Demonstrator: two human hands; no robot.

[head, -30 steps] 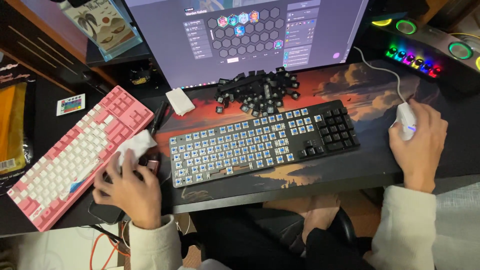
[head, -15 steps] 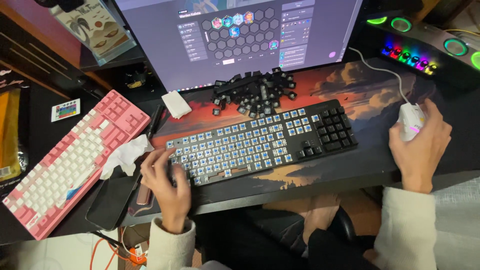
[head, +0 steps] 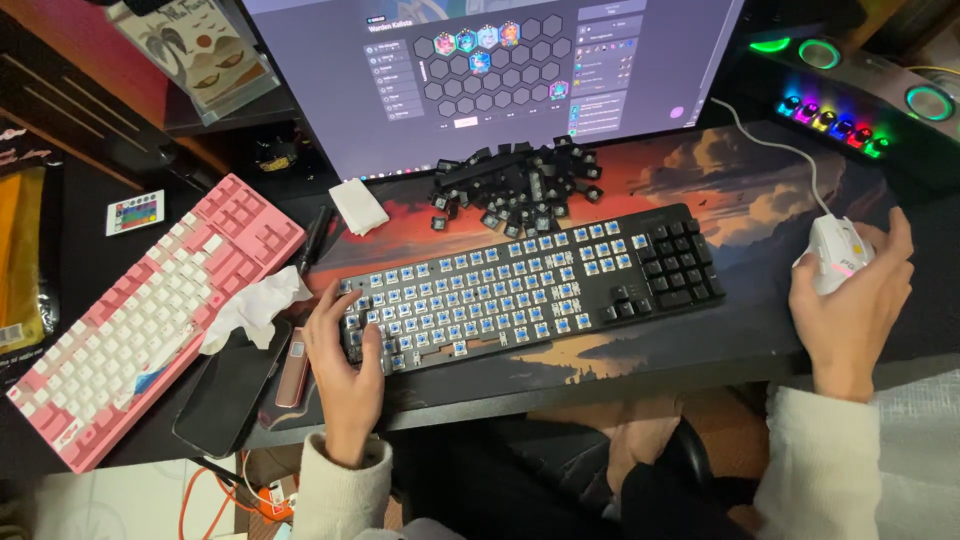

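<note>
Left hand: our left hand [head: 345,365] lies palm down with fingers spread loosely over the left end of the black keyboard [head: 530,290], gripping nothing, fingertips resting on the bare switches.
Right hand: our right hand [head: 850,300] cups the white mouse [head: 835,255], fingers curved over its smooth, rounded shell.
Black keyboard: a long, flat rectangle, set at a slight slant in the middle of the desk mat; most caps are off, so we see rows of small blue-topped switches, while the right-hand block keeps its dark caps.
Keycaps: a loose pile of black keycaps [head: 520,180], small and blocky, sits just behind the keyboard, in front of the monitor [head: 490,70].
Beside the left hand: a slim reddish bar-shaped device [head: 292,355], a glossy dark phone [head: 230,385] lying flat, and a crumpled white tissue [head: 255,305] partly over the phone.
Pink keyboard: a pink keyboard [head: 150,320] with white and pink caps lies diagonally at the far left.
Cloth: a folded white cloth [head: 358,207] rests near the monitor's lower left corner.
Surface: a wide desk mat [head: 760,190] printed with an orange and dark cloudy sky covers a dark desk.
Room: a speaker bar [head: 860,90] with green rings and rainbow-lit buttons glows at the upper right; the white mouse cable runs back towards it.
</note>
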